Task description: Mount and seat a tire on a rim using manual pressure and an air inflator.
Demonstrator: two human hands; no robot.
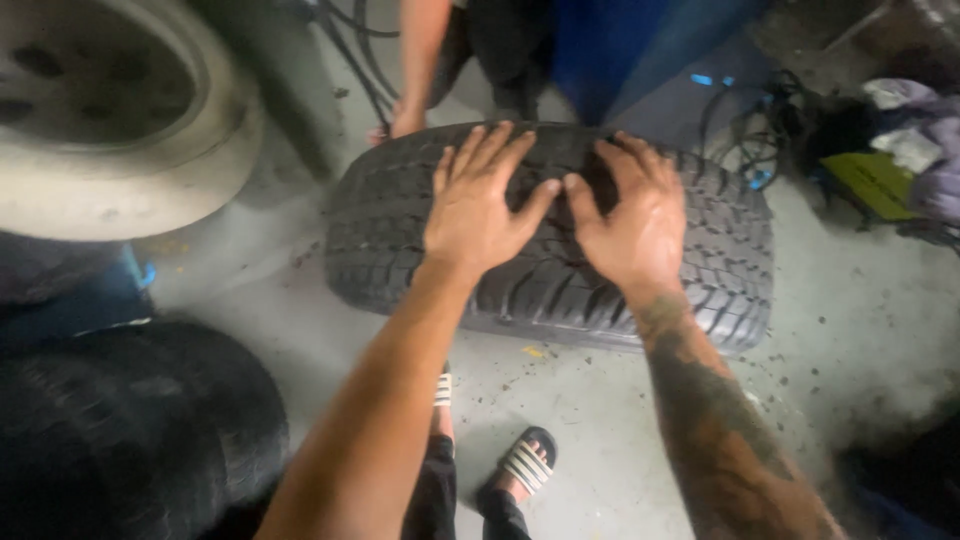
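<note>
A black tyre [400, 230] stands upright on its tread on the concrete floor, seen from above. My left hand [478, 205] lies flat on the top of the tread, fingers spread. My right hand [632, 222] rests flat beside it, thumbs nearly touching. Neither hand grips anything. Behind the tyre another person's hand [405, 120] touches its far side.
A wheel with a pale rim [110, 120] lies at the upper left, another dark tyre [130, 430] at the lower left. My sandalled feet [525, 462] stand below the tyre. A blue machine [620, 50], cables [750, 140] and rags [915, 130] sit at the back right.
</note>
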